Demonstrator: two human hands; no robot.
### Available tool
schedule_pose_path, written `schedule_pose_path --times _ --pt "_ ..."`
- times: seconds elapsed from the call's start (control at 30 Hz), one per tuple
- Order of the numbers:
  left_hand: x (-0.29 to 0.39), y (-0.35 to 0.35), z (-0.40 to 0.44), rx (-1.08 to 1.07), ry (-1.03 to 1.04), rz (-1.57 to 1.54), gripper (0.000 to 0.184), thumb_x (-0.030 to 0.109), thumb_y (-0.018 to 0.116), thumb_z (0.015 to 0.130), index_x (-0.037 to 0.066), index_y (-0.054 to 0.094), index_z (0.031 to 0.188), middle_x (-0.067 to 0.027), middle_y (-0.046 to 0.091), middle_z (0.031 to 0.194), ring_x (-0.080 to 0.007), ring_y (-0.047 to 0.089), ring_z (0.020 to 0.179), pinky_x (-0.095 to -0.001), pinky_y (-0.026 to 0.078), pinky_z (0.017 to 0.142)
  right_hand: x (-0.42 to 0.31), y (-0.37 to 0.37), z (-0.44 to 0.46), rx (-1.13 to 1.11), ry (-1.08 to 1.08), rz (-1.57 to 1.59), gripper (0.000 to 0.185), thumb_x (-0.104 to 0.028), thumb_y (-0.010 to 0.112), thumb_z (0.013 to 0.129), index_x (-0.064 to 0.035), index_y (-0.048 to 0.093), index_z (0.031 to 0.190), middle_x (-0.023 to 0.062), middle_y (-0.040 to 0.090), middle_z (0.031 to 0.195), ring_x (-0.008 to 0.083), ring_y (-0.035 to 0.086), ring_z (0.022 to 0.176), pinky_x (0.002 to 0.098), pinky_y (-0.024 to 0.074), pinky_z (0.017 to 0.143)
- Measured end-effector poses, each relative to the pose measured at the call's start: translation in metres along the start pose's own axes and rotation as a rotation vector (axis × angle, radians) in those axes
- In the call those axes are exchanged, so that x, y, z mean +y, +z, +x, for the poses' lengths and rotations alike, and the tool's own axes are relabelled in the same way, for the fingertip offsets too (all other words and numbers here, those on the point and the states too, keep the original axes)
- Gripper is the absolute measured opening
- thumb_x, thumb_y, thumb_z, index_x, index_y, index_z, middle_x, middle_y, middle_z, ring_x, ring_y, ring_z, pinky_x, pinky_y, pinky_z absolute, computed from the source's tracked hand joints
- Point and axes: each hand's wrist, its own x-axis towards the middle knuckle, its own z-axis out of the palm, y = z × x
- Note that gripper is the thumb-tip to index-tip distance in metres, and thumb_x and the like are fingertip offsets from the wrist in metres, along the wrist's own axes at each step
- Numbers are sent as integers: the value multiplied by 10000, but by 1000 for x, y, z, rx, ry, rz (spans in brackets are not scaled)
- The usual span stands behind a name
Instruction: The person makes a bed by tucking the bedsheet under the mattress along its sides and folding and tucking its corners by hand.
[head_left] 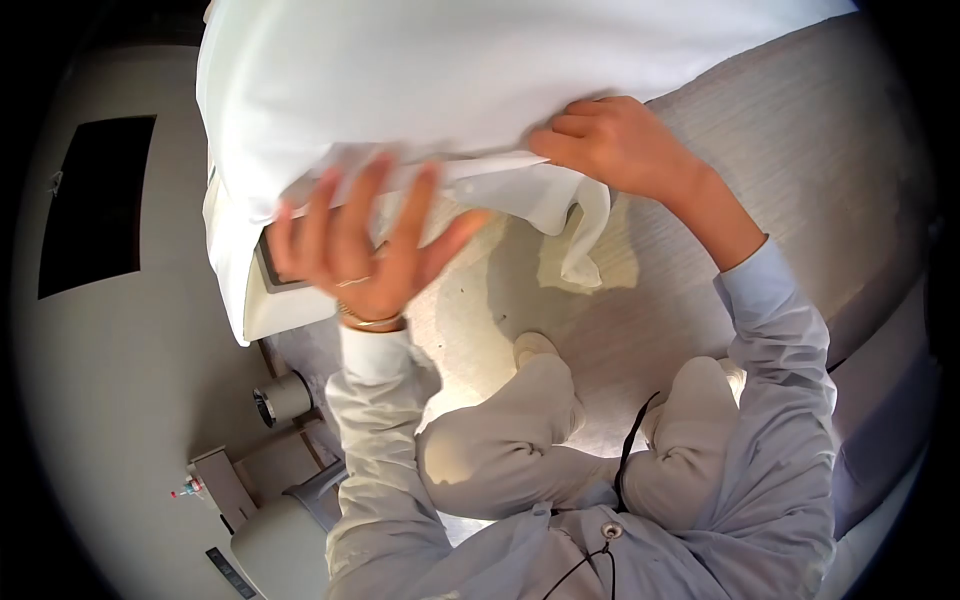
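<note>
A broad white sheet (430,75) covers a raised surface across the top of the head view and hangs over its front edge. My right hand (620,145) is closed on the sheet's edge, with fingers pinched at the fold. Below it, a loose twisted end of the cloth (588,235) dangles over the floor. My left hand (365,240) is raised in front of the sheet's left part, fingers spread and blurred by motion. It holds nothing; whether its fingertips touch the cloth I cannot tell. A bracelet circles the left wrist.
Under the sheet's left corner, a pale frame (290,308) shows. A small cylindrical bin (284,399) lies along the left wall, near a wooden unit (277,465) and a pale chair-like piece (275,545). My bent knees (500,435) are above the light floor (720,290).
</note>
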Motion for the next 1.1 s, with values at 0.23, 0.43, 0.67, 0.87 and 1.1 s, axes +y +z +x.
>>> schedule_pose_path --times 0.23,0.43,0.67,0.87,1.1 --pt "-61 -26 12 -231 308 84 282 365 765 662 187 677 862 57 639 931 -188 558 922 -387 371 955 -1 -21 3 -145 9 -21 142 -132 603 731 -79 565 857 36 542 652 204 570 626 306 466 526" --pt "-59 -2 14 -175 310 65 174 271 737 709 186 629 815 59 618 849 -144 546 802 -355 364 902 -2 -12 -1 -199 205 40 129 -206 566 853 -92 576 912 37 606 744 249 599 704 343 485 587" --pt "-44 28 -3 41 96 150 140 260 708 776 175 612 832 76 578 740 -143 503 730 -349 282 932 -3 11 -46 -226 606 470 232 -322 554 873 -115 587 972 86 613 857 282 572 877 399 461 729" --pt "-44 28 -6 33 80 199 137 273 712 768 185 617 812 76 570 758 -143 501 752 -370 292 945 2 15 -52 -228 642 500 213 -250 617 839 -39 650 837 113 613 763 264 579 769 373 448 671" --pt "-40 23 -3 -8 75 257 151 289 720 757 189 621 810 70 569 761 -142 499 765 -385 304 949 27 21 -52 -42 586 326 237 -345 568 857 -132 670 834 82 622 747 296 571 769 399 459 672"
